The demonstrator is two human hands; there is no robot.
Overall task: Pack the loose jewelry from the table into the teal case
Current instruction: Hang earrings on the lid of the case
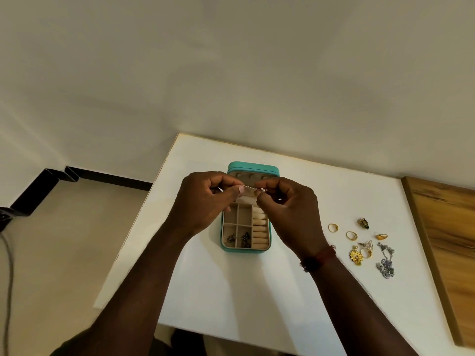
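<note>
Smooth white table (231, 291) bears a rectangular teal case (253, 167); left hand (203, 201) and right hand (290, 214) pinch a thin chain (250, 187).

Bare forearms (144, 286), a reddish thread band (325, 255) round the right wrist.

Soft, warm indoor light fills the view, rather dim, and gives the pale wall (231, 60) a yellowish-grey cast with faint lighter streaks at its left side. The white table (205, 291) is the brightest area, evenly lit, with no hard glare and only weak, diffuse shadows beside the teal case (246, 166). The left hand (203, 201) and right hand (289, 214) look slightly soft, and the thin chain (253, 188) pinched between them is barely resolved. The loose jewelry (356, 256) at right is sharper, with small glints. The wide lens splays the table's sides and stretches the forearms toward the bottom edge
</note>
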